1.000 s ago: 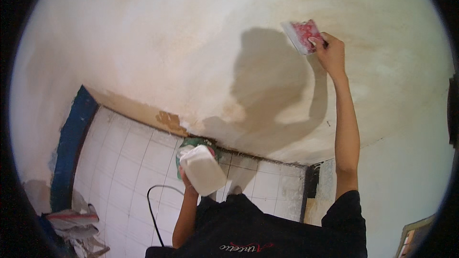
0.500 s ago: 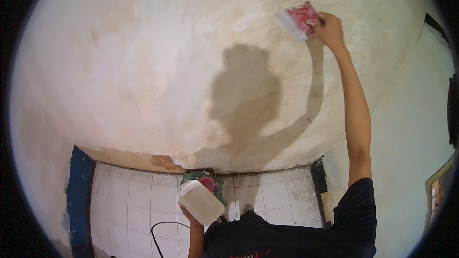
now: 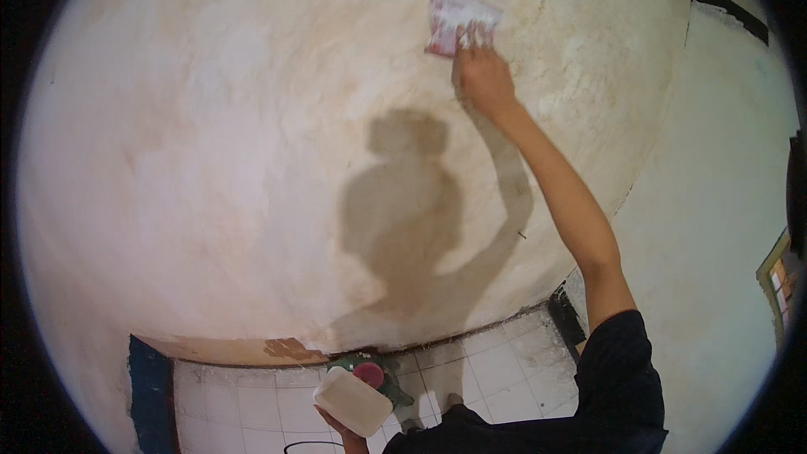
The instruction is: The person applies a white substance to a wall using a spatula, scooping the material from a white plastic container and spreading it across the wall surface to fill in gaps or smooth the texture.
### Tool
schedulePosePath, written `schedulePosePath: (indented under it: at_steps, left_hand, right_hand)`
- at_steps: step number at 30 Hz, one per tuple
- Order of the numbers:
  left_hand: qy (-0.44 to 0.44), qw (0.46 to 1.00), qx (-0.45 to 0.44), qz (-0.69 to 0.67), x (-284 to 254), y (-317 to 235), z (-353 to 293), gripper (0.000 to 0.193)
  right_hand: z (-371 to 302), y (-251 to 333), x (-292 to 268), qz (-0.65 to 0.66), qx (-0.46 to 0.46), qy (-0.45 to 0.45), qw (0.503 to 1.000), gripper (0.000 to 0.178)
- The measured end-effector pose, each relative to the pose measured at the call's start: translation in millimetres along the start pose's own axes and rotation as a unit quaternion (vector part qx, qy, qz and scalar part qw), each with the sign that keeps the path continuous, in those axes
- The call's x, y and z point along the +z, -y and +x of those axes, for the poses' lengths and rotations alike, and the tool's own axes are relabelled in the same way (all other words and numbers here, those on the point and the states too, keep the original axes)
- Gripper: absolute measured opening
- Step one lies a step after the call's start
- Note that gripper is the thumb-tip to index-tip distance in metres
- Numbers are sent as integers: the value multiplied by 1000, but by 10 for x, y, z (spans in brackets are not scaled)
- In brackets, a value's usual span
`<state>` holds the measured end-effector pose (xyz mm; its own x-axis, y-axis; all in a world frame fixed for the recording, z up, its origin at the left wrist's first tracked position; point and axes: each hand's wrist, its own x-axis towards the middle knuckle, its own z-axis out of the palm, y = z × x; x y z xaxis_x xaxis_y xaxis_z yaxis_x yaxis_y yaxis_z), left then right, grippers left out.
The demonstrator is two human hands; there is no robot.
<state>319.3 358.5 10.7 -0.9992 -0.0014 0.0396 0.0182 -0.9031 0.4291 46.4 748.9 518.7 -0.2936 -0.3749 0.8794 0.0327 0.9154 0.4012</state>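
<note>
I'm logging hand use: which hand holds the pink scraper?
The right hand, up at the wall; the left hand, low down, holds a white container.

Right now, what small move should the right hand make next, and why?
Probably draw the scraper lightly along the wall: the right hand holds it up at that patchy surface, white smears show on its face, and the left hand supports a pale tub lower down.

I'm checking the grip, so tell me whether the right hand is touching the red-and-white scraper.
Touching: the head view shows the right hand with its white-smeared fingers lying over the lower part of the red-and-white scraper.
</note>
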Motion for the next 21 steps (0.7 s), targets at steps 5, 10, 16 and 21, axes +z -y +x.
schedulePosePath:
  at_steps: [5, 10, 16, 21]
  left_hand:
    - [-40, 999, -5, 12, 34, 67, 32, 96]
    - [42, 997, -40, 43, 934, 63, 91, 95]
    - [-42, 996, -70, -24, 594, 219, -61, 97]
    - [55, 992, -103, -38, 218, 346, 123, 94]
  right_hand:
    - [-449, 249, -28, 40, -57, 20, 997, 47]
    - [-1150, 270, -37, 67, -81, 188, 977, 47]
    - [-1588, 372, -359, 114, -82, 33, 990, 21]
    - [-250, -776, -591, 68, 184, -75, 978, 13]
